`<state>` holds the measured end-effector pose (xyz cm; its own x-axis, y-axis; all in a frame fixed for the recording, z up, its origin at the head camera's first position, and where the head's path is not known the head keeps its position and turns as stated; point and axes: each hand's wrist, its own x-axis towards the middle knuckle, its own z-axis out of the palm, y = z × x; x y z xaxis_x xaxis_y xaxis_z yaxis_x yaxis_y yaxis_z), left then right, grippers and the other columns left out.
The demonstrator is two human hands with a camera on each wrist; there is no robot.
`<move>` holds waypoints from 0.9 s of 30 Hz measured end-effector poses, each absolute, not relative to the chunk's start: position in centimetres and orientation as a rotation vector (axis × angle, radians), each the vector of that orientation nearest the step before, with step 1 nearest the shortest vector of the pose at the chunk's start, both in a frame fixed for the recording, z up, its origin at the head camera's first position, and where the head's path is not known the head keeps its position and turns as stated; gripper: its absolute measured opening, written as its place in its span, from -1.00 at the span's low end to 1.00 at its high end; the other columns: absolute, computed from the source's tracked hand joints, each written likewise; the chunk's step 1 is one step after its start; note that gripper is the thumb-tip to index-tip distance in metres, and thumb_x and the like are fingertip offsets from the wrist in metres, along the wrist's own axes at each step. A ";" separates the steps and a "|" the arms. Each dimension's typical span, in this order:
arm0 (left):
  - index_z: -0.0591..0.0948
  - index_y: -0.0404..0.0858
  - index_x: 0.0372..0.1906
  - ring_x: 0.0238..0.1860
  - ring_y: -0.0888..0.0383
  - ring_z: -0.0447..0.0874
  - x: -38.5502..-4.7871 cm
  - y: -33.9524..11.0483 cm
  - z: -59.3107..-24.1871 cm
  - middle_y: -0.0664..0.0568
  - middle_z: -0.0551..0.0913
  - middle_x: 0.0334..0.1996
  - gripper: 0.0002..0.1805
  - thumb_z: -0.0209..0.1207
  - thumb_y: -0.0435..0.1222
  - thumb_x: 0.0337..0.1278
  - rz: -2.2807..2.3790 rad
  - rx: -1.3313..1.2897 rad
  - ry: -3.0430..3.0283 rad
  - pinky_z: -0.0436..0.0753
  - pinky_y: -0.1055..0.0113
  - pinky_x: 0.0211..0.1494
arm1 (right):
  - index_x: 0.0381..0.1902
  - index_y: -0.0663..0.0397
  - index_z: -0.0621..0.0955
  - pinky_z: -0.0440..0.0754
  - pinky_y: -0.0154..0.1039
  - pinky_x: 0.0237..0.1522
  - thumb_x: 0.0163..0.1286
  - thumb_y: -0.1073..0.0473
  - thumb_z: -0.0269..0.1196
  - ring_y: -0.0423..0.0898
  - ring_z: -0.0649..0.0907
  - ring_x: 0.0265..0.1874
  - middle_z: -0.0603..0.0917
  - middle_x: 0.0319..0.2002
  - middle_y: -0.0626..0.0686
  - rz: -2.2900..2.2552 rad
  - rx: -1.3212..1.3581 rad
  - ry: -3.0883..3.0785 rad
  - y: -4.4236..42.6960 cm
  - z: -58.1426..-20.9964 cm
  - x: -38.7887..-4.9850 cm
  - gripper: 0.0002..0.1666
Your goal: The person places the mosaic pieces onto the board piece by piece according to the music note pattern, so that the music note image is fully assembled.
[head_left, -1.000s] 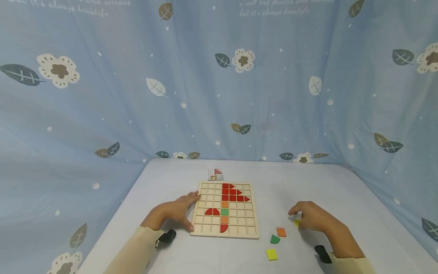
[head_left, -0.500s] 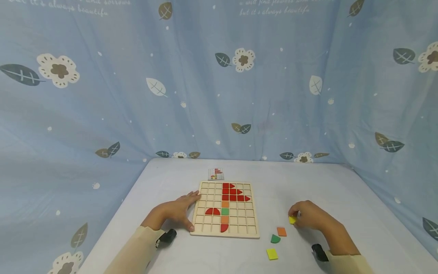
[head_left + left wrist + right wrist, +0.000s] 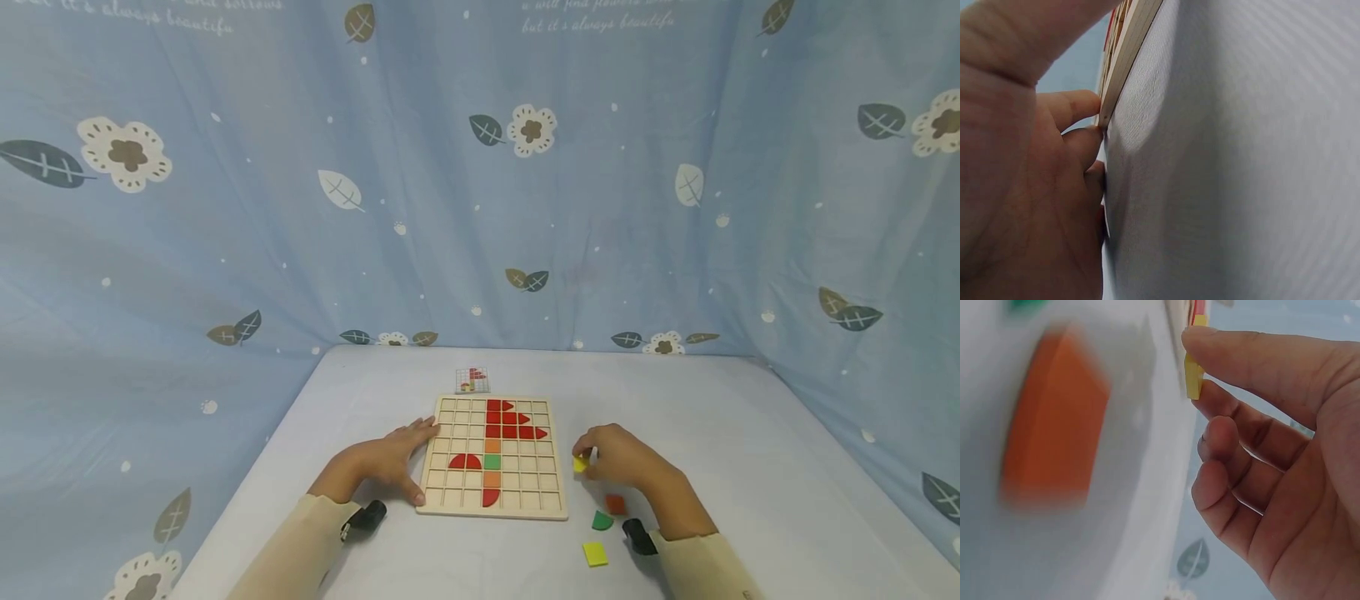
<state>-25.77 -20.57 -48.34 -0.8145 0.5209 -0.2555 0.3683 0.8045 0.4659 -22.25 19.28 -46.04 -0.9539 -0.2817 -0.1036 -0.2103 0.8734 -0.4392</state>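
A wooden grid board (image 3: pixel 528 483) lies on the white table, with red, orange and green pieces set in some of its cells. Along the board's left edge rests my left hand (image 3: pixel 390 460), thumb near the front corner and fingers spread; the left wrist view shows fingertips against the wooden edge (image 3: pixel 1125 62). Just right of the board, my right hand (image 3: pixel 622 458) pinches a yellow tile (image 3: pixel 580 464) between thumb and index finger, held above the table. The same yellow tile (image 3: pixel 1193 378) appears edge-on in the right wrist view, its outline partly covered by the thumb.
A small pattern card (image 3: pixel 472 381) lies behind the board. Right of the board's front corner are an orange square tile (image 3: pixel 615 504), a green quarter-circle piece (image 3: pixel 602 521) and another yellow square tile (image 3: pixel 596 554). A blue patterned curtain (image 3: pixel 480 208) hangs around the table.
My right hand has picked up the yellow tile from the table and carried it left, close to the board. The left hand has stayed in place.
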 end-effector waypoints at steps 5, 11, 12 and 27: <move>0.11 -0.07 0.54 0.53 -0.02 -0.22 -25.7 -20.5 -48.3 0.09 -0.08 0.55 0.40 0.59 0.13 -0.62 0.568 0.673 2.616 -0.01 -0.13 0.46 | -0.23 -0.07 0.75 0.58 -0.12 -0.16 -0.01 0.27 0.51 -0.12 0.52 -0.27 0.62 -0.33 -0.20 -0.680 -0.487 2.851 16.7 -45.6 -22.8 -0.68; 0.11 -0.07 0.54 0.53 -0.01 -0.22 -25.7 -20.5 -48.4 0.10 -0.09 0.55 0.40 0.59 0.11 -0.61 0.564 0.681 2.619 -0.01 -0.11 0.47 | -0.24 -0.08 0.76 0.59 -0.11 -0.13 0.04 0.23 0.49 -0.11 0.51 -0.23 0.61 -0.33 -0.20 -0.676 -0.587 2.832 13.7 -45.2 -23.0 -0.73; 0.11 -0.07 0.54 0.53 -0.01 -0.22 -25.7 -20.5 -48.4 0.10 -0.09 0.55 0.40 0.59 0.11 -0.61 0.562 0.681 2.623 -0.01 -0.11 0.46 | -0.24 -0.09 0.76 0.59 -0.12 -0.14 0.04 0.21 0.49 -0.12 0.51 -0.23 0.61 -0.33 -0.21 -0.672 -0.606 2.834 13.2 -45.2 -23.1 -0.73; 0.13 -0.07 0.53 0.52 -0.03 -0.19 -25.8 -20.5 -48.5 0.08 -0.06 0.55 0.38 0.60 0.10 -0.60 0.562 0.676 2.632 0.03 -0.13 0.45 | -0.22 -0.16 0.76 0.60 -0.26 -0.08 0.09 0.12 0.46 -0.29 0.54 -0.27 0.63 -0.28 -0.30 -0.573 -0.855 2.800 7.0 -45.6 -22.1 -0.76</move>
